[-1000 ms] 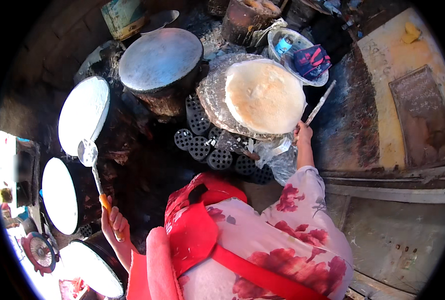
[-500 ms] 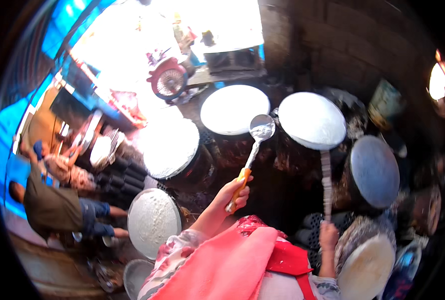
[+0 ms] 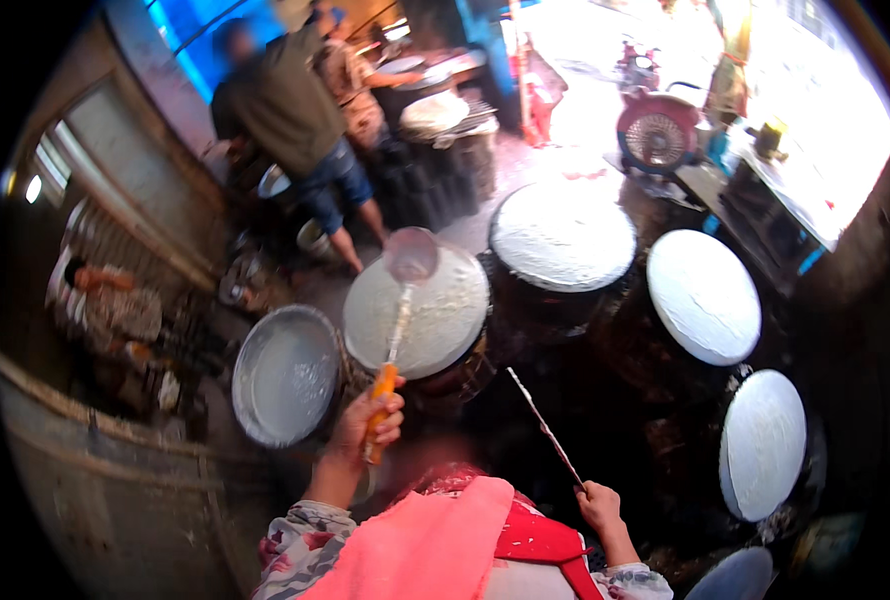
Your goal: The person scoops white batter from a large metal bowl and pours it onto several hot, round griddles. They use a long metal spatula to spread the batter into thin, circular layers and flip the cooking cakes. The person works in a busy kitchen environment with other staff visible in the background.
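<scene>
My left hand (image 3: 370,418) is closed around the orange handle of a ladle (image 3: 411,258). The bowl of the ladle is over a round griddle (image 3: 435,340) spread with lumpy white batter; whether it touches the batter I cannot tell. In my right hand (image 3: 602,507) is a long thin spatula (image 3: 543,424), smeared white and pointing up and to the left, apart from the griddles. Left of the ladle stands a metal basin (image 3: 248,410) with whitish liquid in it.
More round griddles with white layers curve to the right: one beyond the ladle (image 3: 563,240), another (image 3: 703,298), and one nearer (image 3: 762,445). A red round fan (image 3: 657,135) stands at the back. Two people (image 3: 290,110) work at the far left; another person (image 3: 120,300) is lower left.
My view has turned left. The ladle has gone from near the far griddles to the griddle beside the basin. The spatula no longer reaches toward a griddle and now slants left.
</scene>
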Available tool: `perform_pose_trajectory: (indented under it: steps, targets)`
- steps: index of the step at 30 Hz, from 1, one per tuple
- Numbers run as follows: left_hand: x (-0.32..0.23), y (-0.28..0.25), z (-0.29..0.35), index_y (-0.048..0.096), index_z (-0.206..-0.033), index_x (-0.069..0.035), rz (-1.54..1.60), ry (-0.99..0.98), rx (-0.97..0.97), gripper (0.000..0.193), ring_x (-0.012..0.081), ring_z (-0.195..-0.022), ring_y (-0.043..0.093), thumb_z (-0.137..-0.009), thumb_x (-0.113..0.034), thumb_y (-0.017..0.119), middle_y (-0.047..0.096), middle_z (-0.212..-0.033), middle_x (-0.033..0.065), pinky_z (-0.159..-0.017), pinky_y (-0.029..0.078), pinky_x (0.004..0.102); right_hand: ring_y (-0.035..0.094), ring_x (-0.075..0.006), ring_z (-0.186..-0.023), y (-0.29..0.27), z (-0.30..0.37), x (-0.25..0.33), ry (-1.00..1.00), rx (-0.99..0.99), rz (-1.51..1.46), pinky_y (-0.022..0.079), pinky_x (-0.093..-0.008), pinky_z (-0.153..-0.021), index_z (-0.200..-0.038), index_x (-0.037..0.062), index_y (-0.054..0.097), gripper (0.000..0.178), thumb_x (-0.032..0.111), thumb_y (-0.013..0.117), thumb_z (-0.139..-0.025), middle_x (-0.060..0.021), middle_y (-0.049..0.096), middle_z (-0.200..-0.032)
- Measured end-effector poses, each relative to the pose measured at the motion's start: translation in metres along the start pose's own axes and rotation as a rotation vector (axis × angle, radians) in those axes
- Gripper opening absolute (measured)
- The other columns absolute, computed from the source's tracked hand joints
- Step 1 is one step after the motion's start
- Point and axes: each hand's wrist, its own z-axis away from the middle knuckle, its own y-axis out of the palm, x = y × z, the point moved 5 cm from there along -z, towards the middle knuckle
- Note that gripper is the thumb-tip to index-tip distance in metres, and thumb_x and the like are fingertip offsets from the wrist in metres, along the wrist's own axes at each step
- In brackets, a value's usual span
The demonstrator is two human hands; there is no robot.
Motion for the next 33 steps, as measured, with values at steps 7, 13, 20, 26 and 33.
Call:
perform_pose_trajectory:
  steps: [7,13,20,26,33]
  targets:
    - [-0.054,-0.156,0.098,0.048,-0.114,-0.007,0.046,0.272,-0.521,0.023,0.0048,-0.047,0.038,-0.095,-0.021,0.048,0.043,-0.071,0.001,-0.04,0.034,0.0188,0.06,-0.0355,-0.068,0.025,-0.047,0.081,-0.297,0.136,0.156,0.048,-0.0436,-0.06,-0.074,0.0078,0.061,0.026,0.031,0.058,-0.085,-0.0151,0.061,-0.071]
    - [-0.086,-0.318,0.11,0.048,-0.108,-0.01,-0.214,0.037,-0.801,0.028,0.0054,-0.047,0.042,-0.092,-0.033,0.054,0.044,-0.068,0.0,-0.041,0.038,0.0211,0.06,-0.0334,-0.065,0.059,-0.057,0.165,-0.382,0.146,0.169,0.047,-0.0426,-0.057,-0.075,0.0083,0.06,0.019,0.026,0.061,-0.084,-0.0124,0.06,-0.072]
    - [-0.102,-0.505,0.024,0.046,-0.111,-0.005,-1.554,-0.171,-0.958,0.034,0.0333,-0.07,0.064,-0.088,-0.026,0.057,0.062,-0.083,0.0188,-0.061,0.051,0.042,0.06,-0.0309,-0.061,0.088,-0.058,0.248,-0.387,0.116,0.249,0.047,-0.04,-0.054,-0.076,0.008,0.061,0.017,0.024,0.062,-0.083,-0.0108,0.061,-0.071]
    - [-0.076,-0.542,0.043,0.044,-0.111,-0.004,-1.756,-0.236,-0.653,0.035,0.0351,-0.069,0.063,-0.088,-0.028,0.056,0.062,-0.081,0.0197,-0.061,0.051,0.0448,0.06,-0.031,-0.06,0.109,-0.045,0.282,-0.318,0.143,0.233,0.047,-0.0402,-0.053,-0.079,0.0076,0.061,0.016,0.023,0.062,-0.083,-0.0117,0.061,-0.071]
    - [-0.003,-0.436,0.081,0.043,-0.108,-0.008,0.538,-0.234,-0.357,0.028,0.0077,-0.045,0.04,-0.096,-0.033,0.046,0.038,-0.06,0.0002,-0.04,0.037,0.0239,0.059,-0.0362,-0.063,0.133,-0.073,0.315,-0.239,0.249,0.09,0.045,-0.0416,-0.054,-0.076,0.0047,0.059,0.025,0.027,0.058,-0.086,-0.018,0.057,-0.066]
